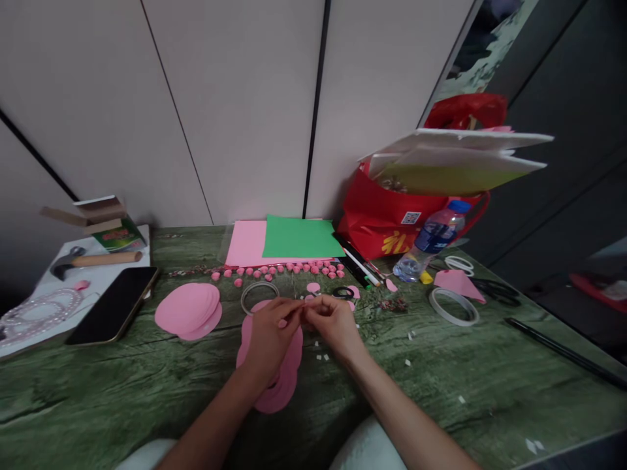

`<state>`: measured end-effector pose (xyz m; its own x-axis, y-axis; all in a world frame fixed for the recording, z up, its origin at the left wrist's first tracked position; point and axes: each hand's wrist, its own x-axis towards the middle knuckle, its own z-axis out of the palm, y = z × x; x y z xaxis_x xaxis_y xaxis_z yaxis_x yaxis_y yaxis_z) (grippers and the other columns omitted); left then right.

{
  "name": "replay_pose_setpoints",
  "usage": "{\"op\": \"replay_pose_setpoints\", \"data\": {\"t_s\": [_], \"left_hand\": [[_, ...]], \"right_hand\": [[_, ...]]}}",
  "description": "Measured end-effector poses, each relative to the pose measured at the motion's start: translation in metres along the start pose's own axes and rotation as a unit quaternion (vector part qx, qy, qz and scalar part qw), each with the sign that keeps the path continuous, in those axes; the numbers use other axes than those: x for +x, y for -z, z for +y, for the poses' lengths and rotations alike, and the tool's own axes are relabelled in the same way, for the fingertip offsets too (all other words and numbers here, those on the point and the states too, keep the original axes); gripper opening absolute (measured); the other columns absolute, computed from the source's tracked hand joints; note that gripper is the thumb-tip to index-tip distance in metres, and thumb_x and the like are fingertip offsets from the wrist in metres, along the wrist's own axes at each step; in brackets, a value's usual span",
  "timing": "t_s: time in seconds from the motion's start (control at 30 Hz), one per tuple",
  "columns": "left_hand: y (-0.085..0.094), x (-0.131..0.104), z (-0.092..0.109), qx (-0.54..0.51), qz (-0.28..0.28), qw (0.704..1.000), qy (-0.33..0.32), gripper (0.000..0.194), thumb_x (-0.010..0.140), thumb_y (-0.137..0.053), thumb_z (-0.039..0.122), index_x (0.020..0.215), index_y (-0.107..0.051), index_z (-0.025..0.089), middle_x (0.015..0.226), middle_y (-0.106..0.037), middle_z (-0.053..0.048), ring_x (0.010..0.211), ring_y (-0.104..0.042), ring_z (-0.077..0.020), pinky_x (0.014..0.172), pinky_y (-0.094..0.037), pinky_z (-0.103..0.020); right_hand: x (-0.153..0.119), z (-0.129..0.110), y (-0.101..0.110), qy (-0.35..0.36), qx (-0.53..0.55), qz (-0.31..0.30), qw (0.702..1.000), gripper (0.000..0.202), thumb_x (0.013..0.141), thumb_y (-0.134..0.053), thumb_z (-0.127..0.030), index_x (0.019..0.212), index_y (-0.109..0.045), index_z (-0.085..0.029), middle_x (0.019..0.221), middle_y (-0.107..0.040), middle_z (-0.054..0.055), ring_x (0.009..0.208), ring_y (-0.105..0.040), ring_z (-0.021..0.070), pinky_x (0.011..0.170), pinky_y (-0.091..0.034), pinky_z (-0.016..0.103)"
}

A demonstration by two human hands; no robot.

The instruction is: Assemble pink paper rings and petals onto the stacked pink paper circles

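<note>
My left hand (272,333) and my right hand (333,323) meet over the middle of the table, thumbs and fingers pinched together. A small pink paper piece seems to be between their fingertips, mostly hidden by the fingers. Beneath my left hand lies a stack of pink scalloped paper shapes (281,391), partly covered by the hand and forearm. Just beyond it is a tape roll (249,291). Small pink paper discs (313,287) and a black ring-shaped item (343,293) lie behind my right hand. A row of little pink rolled paper buds (289,267) runs across the back.
Left: pink paper ovals (186,310), phone (115,303), hammer (98,259), bead strings (42,313) and opened box (115,228). Back: green paper (304,237), pens (360,261). Right: red bag (362,209), bottle (434,238), white tape roll (453,307), scissors (494,290), black stick (563,352).
</note>
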<state>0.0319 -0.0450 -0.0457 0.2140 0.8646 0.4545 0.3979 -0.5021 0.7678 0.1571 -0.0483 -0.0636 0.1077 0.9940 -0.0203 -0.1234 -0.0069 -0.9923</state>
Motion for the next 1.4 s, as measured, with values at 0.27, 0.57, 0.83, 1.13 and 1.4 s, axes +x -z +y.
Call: {"op": "replay_pose_setpoints", "data": {"t_s": [0.27,0.57,0.83,1.13,1.4], "left_hand": [[0.022,0.013,-0.011,-0.02,0.035,0.998,0.052,0.018,0.076,-0.055,0.026,0.084,-0.068,0.018,0.083,-0.069,-0.005,0.07,-0.063,-0.0161,0.062,-0.05,-0.027],[0.051,0.024,-0.047,0.231,0.007,0.97,0.078,0.019,0.075,-0.052,0.022,0.08,-0.07,0.02,0.076,-0.069,-0.006,0.068,-0.062,-0.0214,0.059,-0.042,-0.029],[0.045,0.024,-0.058,0.112,-0.003,0.985,0.128,0.012,0.068,-0.058,0.017,0.062,-0.069,0.02,0.056,-0.065,-0.004,0.057,-0.061,-0.0182,0.058,-0.043,-0.026],[0.049,0.024,-0.044,0.006,0.076,0.978,0.193,0.022,0.071,-0.055,0.028,0.084,-0.068,0.014,0.061,-0.067,-0.003,0.048,-0.062,-0.017,0.043,-0.049,-0.026],[0.05,0.026,-0.018,-0.263,0.166,0.916,0.253,0.024,0.059,-0.068,0.026,0.078,-0.068,0.011,0.061,-0.065,0.0,0.052,-0.061,-0.0141,0.048,-0.056,-0.03]], "right_hand": [[0.002,-0.004,-0.001,0.104,-0.102,-0.017,0.989,0.02,0.066,-0.057,-0.022,0.083,-0.065,-0.015,0.074,-0.068,0.004,0.063,-0.062,0.0144,0.058,-0.048,0.024],[0.013,0.002,0.025,0.157,-0.421,0.05,0.892,0.027,0.066,-0.05,-0.006,0.082,-0.067,-0.018,0.086,-0.066,0.006,0.074,-0.06,0.0175,0.069,-0.045,0.029],[0.015,0.003,0.023,0.173,-0.462,0.0,0.87,0.033,0.066,-0.045,-0.001,0.087,-0.066,-0.017,0.087,-0.065,0.006,0.082,-0.058,0.018,0.076,-0.043,0.028],[0.014,-0.005,0.052,0.051,-0.683,-0.028,0.728,0.052,0.065,-0.042,0.006,0.11,-0.059,-0.017,0.105,-0.057,0.014,0.101,-0.049,0.0242,0.08,-0.037,0.03],[0.016,-0.008,0.052,0.044,-0.697,-0.007,0.716,0.04,0.073,-0.042,-0.001,0.101,-0.063,-0.019,0.092,-0.062,0.014,0.094,-0.052,0.0263,0.076,-0.038,0.032]]}}
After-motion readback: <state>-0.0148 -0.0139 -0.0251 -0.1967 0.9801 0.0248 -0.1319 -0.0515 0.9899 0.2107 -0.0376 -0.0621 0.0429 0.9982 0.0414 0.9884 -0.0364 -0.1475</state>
